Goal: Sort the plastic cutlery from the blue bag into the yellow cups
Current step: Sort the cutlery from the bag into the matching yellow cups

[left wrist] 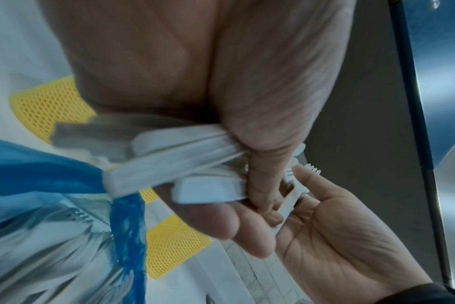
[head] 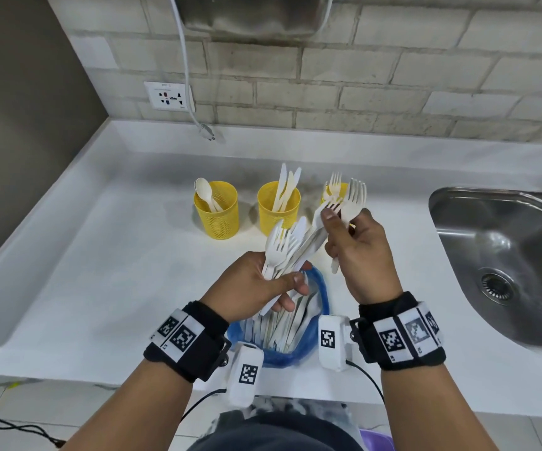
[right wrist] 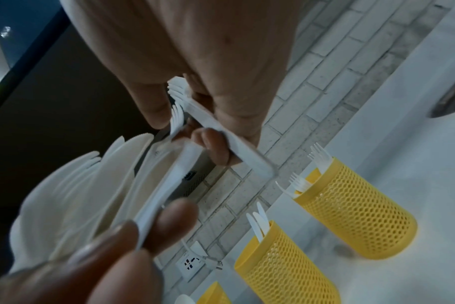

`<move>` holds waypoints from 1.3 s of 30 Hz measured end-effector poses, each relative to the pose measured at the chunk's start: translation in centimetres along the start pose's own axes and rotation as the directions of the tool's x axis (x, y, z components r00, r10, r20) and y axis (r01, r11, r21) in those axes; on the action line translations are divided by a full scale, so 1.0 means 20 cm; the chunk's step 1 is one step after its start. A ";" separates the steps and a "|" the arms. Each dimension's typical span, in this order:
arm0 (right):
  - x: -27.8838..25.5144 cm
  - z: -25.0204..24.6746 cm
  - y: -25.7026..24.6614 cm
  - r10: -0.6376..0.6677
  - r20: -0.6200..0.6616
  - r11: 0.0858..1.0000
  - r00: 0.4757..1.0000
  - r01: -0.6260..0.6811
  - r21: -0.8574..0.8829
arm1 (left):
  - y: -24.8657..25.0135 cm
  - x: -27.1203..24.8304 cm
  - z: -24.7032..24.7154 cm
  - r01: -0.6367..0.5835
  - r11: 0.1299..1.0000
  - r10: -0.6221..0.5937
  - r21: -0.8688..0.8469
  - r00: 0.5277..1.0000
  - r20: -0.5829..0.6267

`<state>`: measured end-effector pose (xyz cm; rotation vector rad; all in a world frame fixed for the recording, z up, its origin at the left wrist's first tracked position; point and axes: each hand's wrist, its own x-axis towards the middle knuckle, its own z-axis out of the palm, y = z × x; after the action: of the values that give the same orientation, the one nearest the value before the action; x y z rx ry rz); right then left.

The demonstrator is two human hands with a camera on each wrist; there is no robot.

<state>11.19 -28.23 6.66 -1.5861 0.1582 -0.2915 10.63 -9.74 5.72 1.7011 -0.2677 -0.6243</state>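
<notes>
Gripping smooth white cutlery (head: 282, 252) — left hand (head: 250, 284) a bundle, right hand (head: 357, 252) forks (head: 351, 196).

A white counter (head: 100, 255) runs below a wall of pale grey bricks (head: 361, 76). A steel sink (head: 507, 255) is set in the counter at its right edge. On the wall near the back left corner there is a white socket (head: 168, 95). A white cable (head: 183, 60) hangs beside the socket, and its plug (head: 207, 131) rests at the counter's back edge.
</notes>
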 end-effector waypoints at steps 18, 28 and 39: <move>-0.04 0.13 -0.02 0.195 -0.029 0.811 0.980 -0.144 0.566 | -0.01 -0.08 -0.07 -0.007 0.999 0.005 0.043 0.998 0.059; -0.03 0.26 -0.01 0.156 -0.104 0.956 0.982 -0.123 0.265 | -0.01 -0.10 -0.14 -0.012 1.000 0.011 0.020 1.000 0.023; 0.00 0.24 -0.14 0.150 -0.326 0.766 0.933 0.099 0.636 | -0.02 -0.10 -0.19 -0.029 0.999 0.029 0.015 0.999 0.033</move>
<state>12.34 -23.60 9.35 -0.8233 0.3265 -0.5520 10.99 -5.44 6.18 1.6999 -0.3207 -0.6303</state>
